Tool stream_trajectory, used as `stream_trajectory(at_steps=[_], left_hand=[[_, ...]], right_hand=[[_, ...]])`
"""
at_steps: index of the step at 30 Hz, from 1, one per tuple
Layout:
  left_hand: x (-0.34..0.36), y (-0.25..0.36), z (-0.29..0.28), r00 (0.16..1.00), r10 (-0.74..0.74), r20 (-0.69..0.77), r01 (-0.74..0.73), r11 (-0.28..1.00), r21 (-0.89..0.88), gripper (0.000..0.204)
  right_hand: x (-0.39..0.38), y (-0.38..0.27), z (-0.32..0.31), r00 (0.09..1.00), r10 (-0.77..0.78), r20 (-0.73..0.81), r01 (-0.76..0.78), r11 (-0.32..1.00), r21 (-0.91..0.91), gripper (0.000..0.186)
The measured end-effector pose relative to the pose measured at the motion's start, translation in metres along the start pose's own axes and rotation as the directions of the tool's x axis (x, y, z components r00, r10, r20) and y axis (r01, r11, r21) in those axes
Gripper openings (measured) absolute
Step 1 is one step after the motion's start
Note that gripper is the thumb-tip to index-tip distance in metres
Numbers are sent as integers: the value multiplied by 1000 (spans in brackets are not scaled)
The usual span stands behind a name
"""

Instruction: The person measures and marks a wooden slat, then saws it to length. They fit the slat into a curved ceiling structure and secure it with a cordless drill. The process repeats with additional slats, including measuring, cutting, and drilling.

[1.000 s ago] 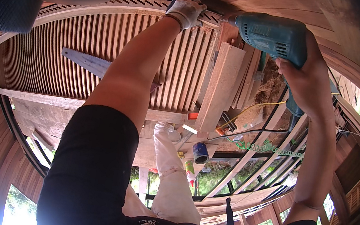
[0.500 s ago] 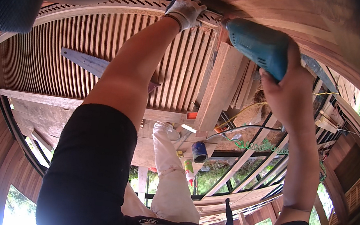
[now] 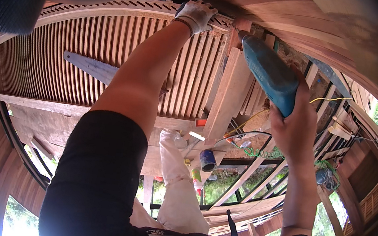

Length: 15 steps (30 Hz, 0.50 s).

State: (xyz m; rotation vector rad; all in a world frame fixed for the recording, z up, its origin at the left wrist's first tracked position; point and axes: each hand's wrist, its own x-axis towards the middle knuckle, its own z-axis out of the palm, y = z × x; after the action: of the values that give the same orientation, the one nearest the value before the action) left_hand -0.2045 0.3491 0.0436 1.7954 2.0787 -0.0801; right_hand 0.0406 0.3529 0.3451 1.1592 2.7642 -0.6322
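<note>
My left hand (image 3: 196, 16), in a pale work glove, is closed over the slotted wooden rail (image 3: 137, 4) along the far edge of a slatted wooden panel (image 3: 90, 33). My bare right hand (image 3: 294, 127) grips the rear of a teal power drill (image 3: 271, 74). The drill points up and left, its nose against or close to a reddish wood block (image 3: 242, 25) at the rail's right end. Its tip is too small to make out. A handsaw (image 3: 90, 66) lies on the slats, partly behind my left forearm.
Planks (image 3: 228, 94) stand right of the slatted panel. Below them are a blue can (image 3: 208, 160), a glue bottle (image 3: 197, 180), a green coiled hose (image 3: 265, 154) and a yellow cord (image 3: 330, 99). Open floor framing (image 3: 242, 182) shows greenery beneath. Curved wood boards (image 3: 279, 10) cross the top.
The drill's rear has swung lower, so the drill tilts more steeply, with its nose still near the block. My right forearm has shifted left. My left hand stays on the rail.
</note>
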Motion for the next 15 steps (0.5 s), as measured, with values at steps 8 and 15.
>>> stream_trajectory(at_steps=[8, 15], left_hand=[[2, 2, -4, 1000, 22, 17, -23, 999, 27, 59], [0, 1, -7, 999, 14, 50, -14, 1000, 6, 66]], right_hand=[[-20, 4, 34, 1000, 12, -14, -11, 999, 44, 81], [-22, -2, 40, 999, -37, 30, 39, 995, -89, 85]])
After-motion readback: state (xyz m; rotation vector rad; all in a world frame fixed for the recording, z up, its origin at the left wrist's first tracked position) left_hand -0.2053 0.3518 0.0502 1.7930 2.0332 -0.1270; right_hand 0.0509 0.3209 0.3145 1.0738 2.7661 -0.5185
